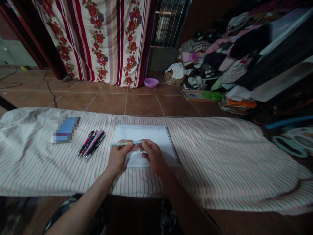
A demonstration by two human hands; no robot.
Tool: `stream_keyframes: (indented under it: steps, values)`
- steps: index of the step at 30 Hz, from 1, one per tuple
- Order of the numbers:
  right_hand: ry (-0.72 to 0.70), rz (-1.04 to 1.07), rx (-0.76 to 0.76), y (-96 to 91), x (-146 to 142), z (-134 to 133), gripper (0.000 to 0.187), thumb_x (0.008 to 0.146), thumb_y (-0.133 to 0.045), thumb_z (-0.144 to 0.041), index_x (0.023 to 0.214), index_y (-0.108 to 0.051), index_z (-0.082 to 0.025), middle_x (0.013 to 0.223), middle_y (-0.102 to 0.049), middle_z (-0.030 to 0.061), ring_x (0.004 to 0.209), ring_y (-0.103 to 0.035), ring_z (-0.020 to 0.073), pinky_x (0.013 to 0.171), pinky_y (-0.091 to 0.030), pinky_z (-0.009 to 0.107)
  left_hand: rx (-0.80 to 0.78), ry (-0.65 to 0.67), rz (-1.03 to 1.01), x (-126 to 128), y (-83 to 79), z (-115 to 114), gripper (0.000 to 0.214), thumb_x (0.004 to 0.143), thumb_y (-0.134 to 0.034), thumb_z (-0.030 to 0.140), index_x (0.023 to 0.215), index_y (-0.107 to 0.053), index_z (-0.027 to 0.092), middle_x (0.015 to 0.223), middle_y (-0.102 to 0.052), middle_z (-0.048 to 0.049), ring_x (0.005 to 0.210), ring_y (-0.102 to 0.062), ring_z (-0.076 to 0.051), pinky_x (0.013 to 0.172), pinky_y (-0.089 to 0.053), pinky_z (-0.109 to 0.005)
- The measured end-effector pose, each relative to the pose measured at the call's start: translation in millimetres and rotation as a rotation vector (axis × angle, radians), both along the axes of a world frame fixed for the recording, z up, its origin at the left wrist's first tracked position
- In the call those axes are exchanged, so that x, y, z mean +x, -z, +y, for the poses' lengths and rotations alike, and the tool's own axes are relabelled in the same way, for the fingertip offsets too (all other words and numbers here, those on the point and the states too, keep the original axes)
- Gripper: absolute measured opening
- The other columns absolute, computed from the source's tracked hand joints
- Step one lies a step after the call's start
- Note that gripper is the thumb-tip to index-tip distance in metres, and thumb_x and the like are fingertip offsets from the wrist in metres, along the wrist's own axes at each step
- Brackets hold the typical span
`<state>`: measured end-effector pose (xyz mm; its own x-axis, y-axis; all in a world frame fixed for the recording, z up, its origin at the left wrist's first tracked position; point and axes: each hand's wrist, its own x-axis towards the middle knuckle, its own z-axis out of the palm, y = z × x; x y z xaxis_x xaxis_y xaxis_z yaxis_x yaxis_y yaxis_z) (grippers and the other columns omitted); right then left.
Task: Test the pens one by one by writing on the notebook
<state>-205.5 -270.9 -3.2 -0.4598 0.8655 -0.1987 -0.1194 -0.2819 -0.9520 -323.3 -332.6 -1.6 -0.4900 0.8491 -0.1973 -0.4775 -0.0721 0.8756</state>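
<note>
Head view showed both hands meeting over a notebook [156, 134], with a pale green pen [121, 143] held between them. The left hand [118, 157] was closed on the pen's barrel with thumb and fingertips, and most of the pen stuck out past it to the left. The right hand [153, 156] was pinched narrowly on the pen's right end, knuckle to knuckle with the left. The pen lay level and just above the page, not touching it. To my eye that two-handed pinch suited working on the pen's end rather than writing, since neither hand had it in a writing grip.

The notebook sat straight under the hands, its spiral edge to the right of the right hand. It was square to the person, which I took to be so the page stayed within easy reach. Some faint writing showed on it, too small to read. A bunch of pens [91, 147] lay side by side just left of the left hand, near but apart from it. Further left lay a blue object [65, 130], too blurred to identify. All of it rested on a striped cloth [220, 156] spread beneath the hands. Well beyond the hands, on the floor, were a purple bowl [151, 82], a flowered curtain [102, 39] and heaped clothes [220, 58].
</note>
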Motion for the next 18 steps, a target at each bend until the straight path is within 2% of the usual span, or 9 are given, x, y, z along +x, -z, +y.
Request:
stream_keyframes:
  steps: [3,6,11,18]
  values:
    - [-0.021,-0.013,0.019,1.2,-0.7,-0.1,0.036,0.07,-0.061,-0.052,0.062,-0.058,-0.016,0.055,-0.051,-0.0023,0.049,-0.039,0.0073,0.042,-0.025,0.021,-0.001,0.007,0.03,0.4,-0.6,-0.6,0.027,0.061,-0.076,0.026,0.08,-0.064,0.011,0.064,-0.071,-0.0051,0.061,-0.067,-0.014,0.068,-0.053,-0.024]
    - [-0.011,-0.029,0.031,4.0,-0.6,1.8,0.036,0.069,-0.062,-0.05,0.06,-0.058,-0.016,0.049,-0.046,-0.0042,0.044,-0.035,0.0059,0.042,-0.023,0.022,0.0,0.016,0.063,0.9,-0.6,-0.7,0.025,0.061,-0.076,0.026,0.079,-0.065,0.011,0.064,-0.071,-0.0052,0.062,-0.067,-0.015,0.068,-0.054,-0.026]
    - [0.016,-0.005,0.052,6.8,-0.4,4.4,0.027,0.068,-0.064,-0.041,0.06,-0.057,-0.017,0.049,-0.047,-0.0051,0.044,-0.035,0.0057,0.044,-0.023,0.023,-0.038,0.003,0.1,1.9,0.4,-0.3,0.025,0.063,-0.075,0.027,0.078,-0.065,0.011,0.064,-0.071,-0.0056,0.061,-0.067,-0.016,0.068,-0.054,-0.027]
    - [-0.002,0.056,0.096,6.1,0.2,5.0,0.018,0.069,-0.064,-0.035,0.068,-0.059,-0.018,0.057,-0.056,-0.0034,0.046,-0.037,0.006,0.046,-0.026,0.023,-0.026,-0.026,0.016,2.8,2.0,1.7,0.026,0.061,-0.076,0.026,0.078,-0.064,0.01,0.064,-0.07,-0.0046,0.061,-0.066,-0.013,0.068,-0.053,-0.024]
